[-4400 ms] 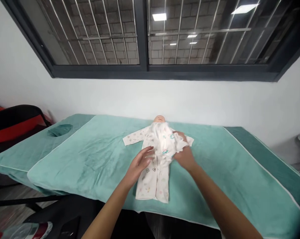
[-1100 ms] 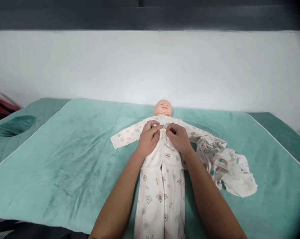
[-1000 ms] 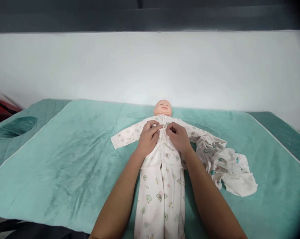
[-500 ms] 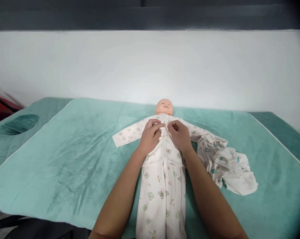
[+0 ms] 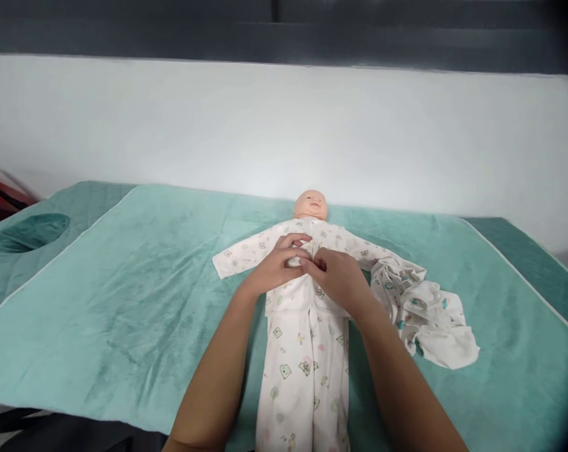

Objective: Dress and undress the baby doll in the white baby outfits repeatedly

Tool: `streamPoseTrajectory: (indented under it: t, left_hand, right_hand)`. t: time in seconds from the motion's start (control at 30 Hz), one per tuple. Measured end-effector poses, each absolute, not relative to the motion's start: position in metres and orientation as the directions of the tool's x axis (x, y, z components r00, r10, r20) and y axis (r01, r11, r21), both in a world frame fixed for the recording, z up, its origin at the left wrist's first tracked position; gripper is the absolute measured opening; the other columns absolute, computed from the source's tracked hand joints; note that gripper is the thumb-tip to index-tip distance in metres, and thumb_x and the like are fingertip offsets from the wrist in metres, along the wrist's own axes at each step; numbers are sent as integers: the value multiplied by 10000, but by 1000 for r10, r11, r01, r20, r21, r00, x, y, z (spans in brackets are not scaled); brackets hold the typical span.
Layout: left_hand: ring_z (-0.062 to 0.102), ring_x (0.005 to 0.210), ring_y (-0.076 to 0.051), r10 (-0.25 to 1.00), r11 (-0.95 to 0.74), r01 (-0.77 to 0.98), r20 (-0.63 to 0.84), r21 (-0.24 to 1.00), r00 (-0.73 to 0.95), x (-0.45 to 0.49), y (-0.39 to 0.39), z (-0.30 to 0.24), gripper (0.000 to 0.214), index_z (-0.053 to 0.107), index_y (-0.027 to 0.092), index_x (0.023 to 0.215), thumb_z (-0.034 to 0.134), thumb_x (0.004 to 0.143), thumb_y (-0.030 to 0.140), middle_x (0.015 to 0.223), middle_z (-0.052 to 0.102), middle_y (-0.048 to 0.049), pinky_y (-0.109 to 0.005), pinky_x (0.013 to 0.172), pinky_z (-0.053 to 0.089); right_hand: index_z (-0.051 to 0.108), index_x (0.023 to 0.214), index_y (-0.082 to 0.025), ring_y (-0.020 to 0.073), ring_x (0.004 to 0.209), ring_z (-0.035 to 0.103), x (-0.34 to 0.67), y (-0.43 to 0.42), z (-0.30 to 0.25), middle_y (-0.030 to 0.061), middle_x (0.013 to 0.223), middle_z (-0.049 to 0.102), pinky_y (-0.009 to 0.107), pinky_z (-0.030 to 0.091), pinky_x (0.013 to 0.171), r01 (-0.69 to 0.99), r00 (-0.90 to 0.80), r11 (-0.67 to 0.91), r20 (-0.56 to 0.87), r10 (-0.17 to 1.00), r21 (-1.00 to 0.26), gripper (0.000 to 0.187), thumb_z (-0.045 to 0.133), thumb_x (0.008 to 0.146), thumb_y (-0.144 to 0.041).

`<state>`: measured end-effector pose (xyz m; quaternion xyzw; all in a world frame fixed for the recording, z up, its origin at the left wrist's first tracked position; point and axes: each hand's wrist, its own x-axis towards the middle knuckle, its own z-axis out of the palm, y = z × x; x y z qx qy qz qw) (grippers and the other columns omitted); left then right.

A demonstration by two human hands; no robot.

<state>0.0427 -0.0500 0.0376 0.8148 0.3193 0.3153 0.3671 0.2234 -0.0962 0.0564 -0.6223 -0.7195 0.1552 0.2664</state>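
A baby doll lies face up, dressed in a white printed long-sleeved top and matching trousers. At the chest, my left hand pinches the front edge of the top, its fingers curled over the cloth. Close against it, my right hand is closed on the same front opening, thumb and forefinger together. The fastening between my fingertips is too small and covered to make out. Both sleeves stretch out sideways; the trouser legs run down toward me between my forearms.
Crumpled white printed clothes lie to the right, against the top's right-hand sleeve. A green cover spreads over the bed, with a face hole at the left end. A white wall stands behind; a red object is far left.
Both hands have moved slightly down the front of the top, from near the neck to the mid-chest. My fingertips have come closer together. The camera view has shifted a little.
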Motion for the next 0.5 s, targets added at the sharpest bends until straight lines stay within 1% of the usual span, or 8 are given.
streamPoseTrajectory:
  t: [0.07, 0.13, 0.2, 0.27, 0.33, 0.4, 0.43, 0.5]
  left_hand:
    - [448, 1316, -245, 760, -524, 311, 270, 793, 591, 44, -52, 38, 154, 709, 265, 920, 623, 850, 159, 1450, 470, -41, -384, 1008, 498]
    - [452, 1304, -245, 766, -533, 329, 280, 780, 579, 47, -53, 36, 122, 706, 262, 899, 646, 845, 171, 1443, 476, -37, -394, 1015, 494]
    - [456, 1294, -248, 767, -544, 335, 294, 770, 570, 49, -53, 34, 74, 704, 258, 880, 667, 848, 203, 1429, 488, -35, -413, 1035, 483]
    - [460, 1290, -252, 769, -547, 332, 305, 769, 561, 49, -52, 33, 41, 705, 254, 870, 675, 855, 232, 1422, 494, -37, -426, 1039, 482]
    - [462, 1291, -256, 768, -548, 324, 310, 771, 560, 49, -51, 32, 43, 712, 253, 881, 673, 864, 257, 1424, 492, -44, -425, 1032, 489]
    - [463, 1291, -256, 764, -551, 317, 313, 772, 565, 49, -51, 32, 65, 719, 251, 893, 665, 875, 280, 1424, 491, -48, -417, 1025, 495]
    - [464, 1288, -255, 761, -553, 316, 313, 771, 568, 49, -51, 32, 77, 723, 250, 896, 658, 882, 289, 1424, 490, -48, -413, 1022, 496]
    - [465, 1279, -254, 760, -558, 324, 314, 764, 568, 50, -52, 32, 98, 728, 251, 894, 644, 893, 300, 1424, 491, -45, -409, 1017, 498]
  right_hand:
    - [454, 647, -219, 148, 575, 458, 224, -102, 61, -9, 624, 554, 290, 234, 567, 843, -105, 146, 108, 989, -517, 388, 577, 903, -483]
    - [468, 659, -217, 147, 589, 464, 224, -106, 63, -3, 664, 578, 290, 230, 569, 867, -109, 125, 62, 992, -482, 332, 617, 877, -419]
    - [471, 669, -213, 143, 604, 461, 224, -108, 62, -2, 694, 585, 289, 230, 575, 882, -114, 131, 65, 991, -452, 267, 635, 847, -328]
    - [462, 667, -207, 137, 613, 450, 226, -109, 59, -6, 700, 572, 287, 239, 585, 875, -131, 163, 103, 986, -456, 239, 617, 840, -262]
    - [461, 665, -201, 130, 622, 447, 231, -109, 55, -12, 687, 547, 281, 263, 597, 823, -175, 226, 145, 974, -522, 240, 578, 870, -245]
    - [497, 688, -198, 123, 633, 451, 241, -109, 51, -18, 684, 531, 271, 294, 611, 713, -232, 288, 173, 957, -639, 229, 552, 901, -261]
    - [525, 712, -197, 120, 632, 452, 246, -108, 49, -22, 683, 527, 265, 307, 613, 643, -256, 300, 172, 951, -705, 218, 546, 913, -279]
    - [571, 763, -197, 115, 617, 444, 256, -107, 44, -29, 670, 517, 257, 320, 599, 500, -296, 273, 134, 946, -822, 212, 543, 928, -327]
